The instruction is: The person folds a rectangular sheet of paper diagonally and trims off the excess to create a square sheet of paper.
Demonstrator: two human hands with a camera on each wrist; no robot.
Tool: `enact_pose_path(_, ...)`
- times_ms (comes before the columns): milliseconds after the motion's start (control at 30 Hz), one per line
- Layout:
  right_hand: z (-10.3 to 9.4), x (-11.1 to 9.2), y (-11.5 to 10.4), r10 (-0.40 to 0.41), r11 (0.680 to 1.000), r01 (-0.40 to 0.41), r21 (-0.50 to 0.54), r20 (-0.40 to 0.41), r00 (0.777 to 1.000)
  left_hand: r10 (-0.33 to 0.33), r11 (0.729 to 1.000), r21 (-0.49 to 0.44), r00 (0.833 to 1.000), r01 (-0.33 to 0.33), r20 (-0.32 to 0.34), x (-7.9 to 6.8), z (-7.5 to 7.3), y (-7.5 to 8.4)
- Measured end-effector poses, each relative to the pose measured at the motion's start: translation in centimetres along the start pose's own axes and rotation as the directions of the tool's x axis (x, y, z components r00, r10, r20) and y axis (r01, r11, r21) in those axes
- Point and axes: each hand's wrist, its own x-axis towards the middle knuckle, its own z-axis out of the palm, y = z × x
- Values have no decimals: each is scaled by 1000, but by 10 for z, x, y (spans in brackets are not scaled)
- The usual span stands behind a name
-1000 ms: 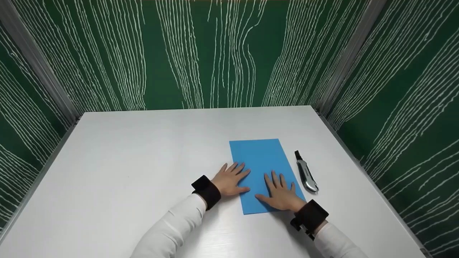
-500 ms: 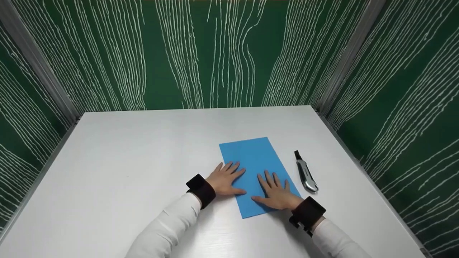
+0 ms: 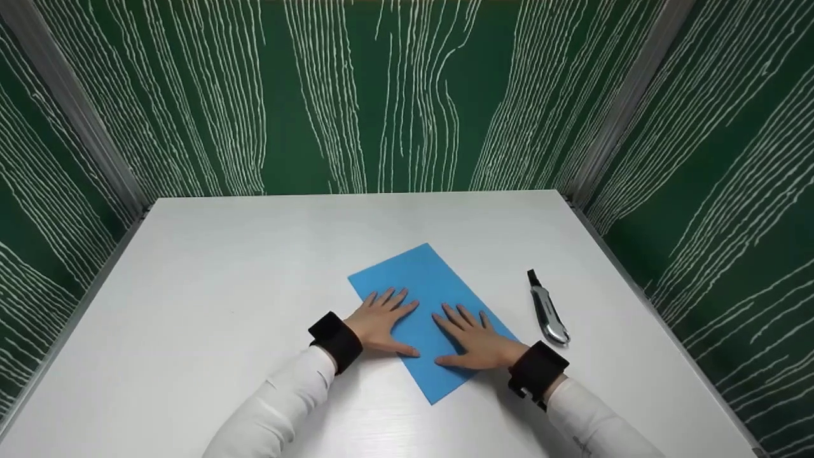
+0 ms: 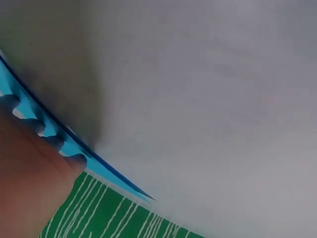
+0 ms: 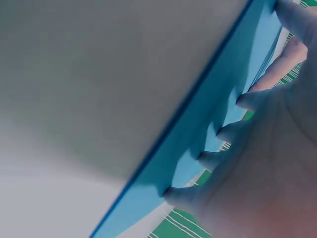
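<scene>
A flat blue rectangular sheet [image 3: 420, 273] lies turned at a slant on the white table, its near corner pointing toward the person. My left hand [image 3: 380, 321] rests across its left edge with fingers spread. On its right part lies my right hand [image 3: 477, 342], palm down, fingers also spread and straight. In the left wrist view, fingertips touch the blue sheet [image 4: 94, 161] near its edge. The right wrist view shows the fingertips of that hand on the blue sheet [image 5: 198, 119], with a finger of the other hand behind.
A grey and black utility knife [image 3: 548, 312] lies on the white table [image 3: 241, 267], right of the sheet. Green walls [image 3: 305, 127] with white wavy lines stand behind the table and along both sides. Each wrist wears a dark band.
The blue sheet has turned counterclockwise, its far end swinging left and its near corner coming toward the person. Both hands have moved left with it. The knife stays in its place.
</scene>
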Motion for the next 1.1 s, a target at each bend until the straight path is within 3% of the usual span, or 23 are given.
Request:
enact_pose_path(233, 3, 9, -7, -48, 999, 48, 3, -18, 999, -50, 999, 19, 998, 51, -30, -20, 0, -4)
enact_pose_path(567, 6, 17, -26, -81, 996, 82, -47, 23, 996, -160, 987, 21, 987, 160, -33, -53, -5, -8)
enact_pose_path(900, 9, 24, -32, -128, 988, 132, -75, 50, 990, -157, 986, 28, 979, 162, -133, -72, 2, -17)
enact_pose_path(1100, 11, 25, -31, -138, 986, 142, -85, 49, 989, -100, 993, 46, 985, 107, -140, -73, 13, -15)
